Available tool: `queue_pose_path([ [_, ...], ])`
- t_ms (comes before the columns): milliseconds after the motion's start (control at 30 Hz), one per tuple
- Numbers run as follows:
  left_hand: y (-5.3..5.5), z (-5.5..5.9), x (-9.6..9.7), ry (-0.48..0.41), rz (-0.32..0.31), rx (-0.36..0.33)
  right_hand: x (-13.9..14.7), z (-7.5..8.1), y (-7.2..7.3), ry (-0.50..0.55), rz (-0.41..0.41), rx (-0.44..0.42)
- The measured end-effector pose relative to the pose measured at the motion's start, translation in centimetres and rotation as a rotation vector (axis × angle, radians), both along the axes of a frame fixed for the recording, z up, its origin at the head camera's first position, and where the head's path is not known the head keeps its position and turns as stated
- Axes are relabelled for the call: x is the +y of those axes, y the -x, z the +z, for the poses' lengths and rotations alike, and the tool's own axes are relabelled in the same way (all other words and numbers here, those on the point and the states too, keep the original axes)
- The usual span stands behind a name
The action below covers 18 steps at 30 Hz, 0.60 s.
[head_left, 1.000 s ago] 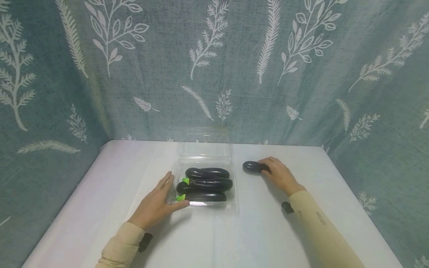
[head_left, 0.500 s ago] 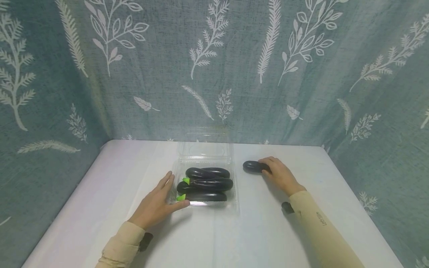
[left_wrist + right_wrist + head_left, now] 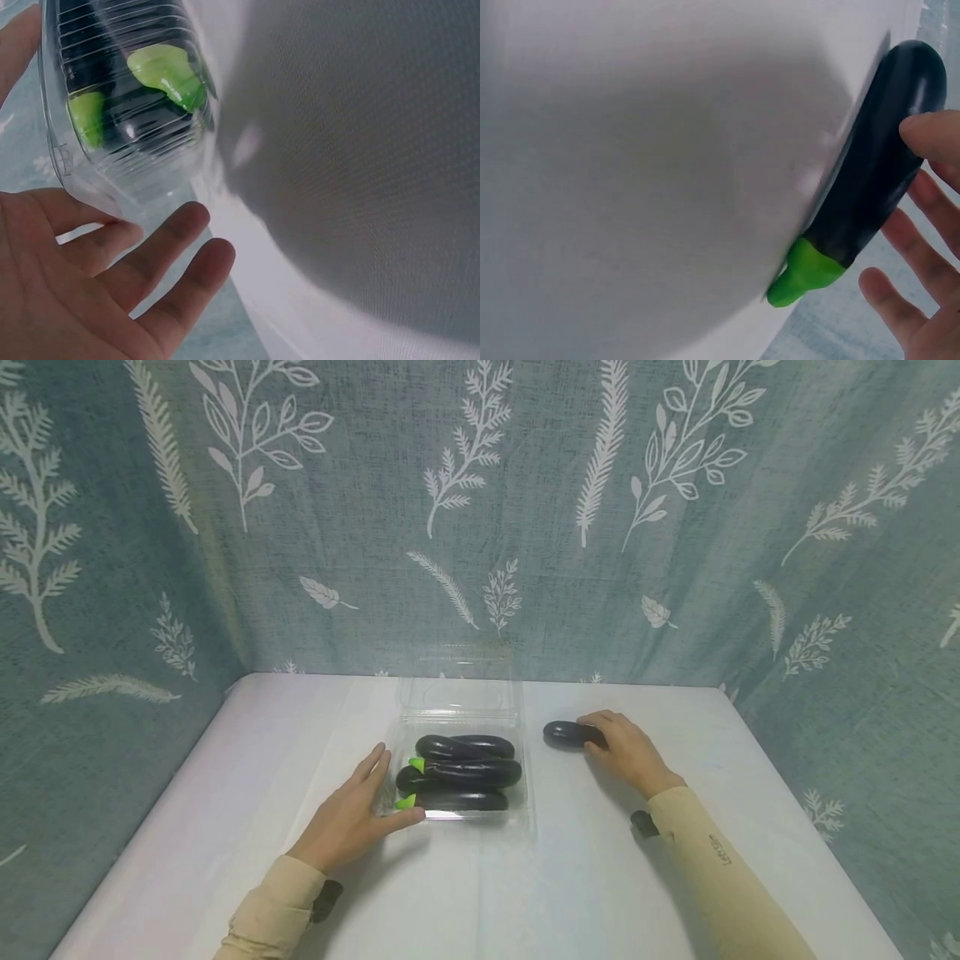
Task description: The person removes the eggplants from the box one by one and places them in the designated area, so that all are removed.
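Observation:
A clear plastic clamshell container (image 3: 527, 802) stands mid-table, its lid (image 3: 459, 693) raised at the back. Several dark eggplants (image 3: 472, 772) lie inside, two showing green stem ends. My left hand (image 3: 348, 822) is at the container's left front corner, fingers spread and fairly straight, the thumb at the front edge. In the left wrist view, fingertips (image 3: 196, 217) lie close by the clear wall. To the right, my right hand (image 3: 622, 752) holds a single eggplant (image 3: 877, 150) on the table, thumb on one side and fingers on the other. Its green stem end points away from the container.
The table (image 3: 480, 893) has a white cover. A teal curtain (image 3: 375, 527) with white leaf patterns hangs behind it and along both sides. Dark wrist-worn pieces show under both sleeves (image 3: 273, 902).

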<state>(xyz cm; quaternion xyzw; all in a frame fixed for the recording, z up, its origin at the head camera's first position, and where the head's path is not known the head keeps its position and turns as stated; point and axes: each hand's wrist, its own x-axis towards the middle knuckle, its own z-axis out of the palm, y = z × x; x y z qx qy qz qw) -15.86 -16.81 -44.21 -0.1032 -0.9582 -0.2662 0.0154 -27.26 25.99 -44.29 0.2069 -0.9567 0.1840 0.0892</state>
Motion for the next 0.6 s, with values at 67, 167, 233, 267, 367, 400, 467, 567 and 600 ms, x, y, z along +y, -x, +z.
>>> queue_pose_path([
  [67,0.0,0.0,0.0,0.000,0.000,-0.001,0.0,0.1,0.0,-0.003,0.004,0.011],
  [167,0.0,0.0,0.0,0.000,0.001,-0.003,-0.1,0.3,0.1,-0.008,0.016,0.035],
  [233,0.0,0.1,0.0,-0.002,-0.001,-0.004,-0.2,0.5,0.1,-0.008,0.022,0.052],
  [267,0.0,0.1,0.0,-0.002,0.000,-0.004,-0.3,0.6,0.1,-0.006,0.026,0.057],
  [367,0.0,0.1,0.0,-0.005,0.001,-0.007,-0.6,1.2,0.0,0.006,0.037,0.066],
  [400,0.0,0.1,0.0,-0.005,0.002,-0.008,-0.8,1.5,-0.1,0.009,0.041,0.067],
  [467,0.0,0.1,0.0,-0.005,0.004,-0.010,-1.1,2.0,-0.3,0.021,0.048,0.064],
  [567,0.0,0.1,0.0,-0.005,0.005,-0.015,-1.8,2.8,-0.6,0.036,0.060,0.065],
  [600,0.0,0.1,0.0,-0.005,0.005,-0.015,-2.1,3.1,-0.7,0.041,0.063,0.065],
])
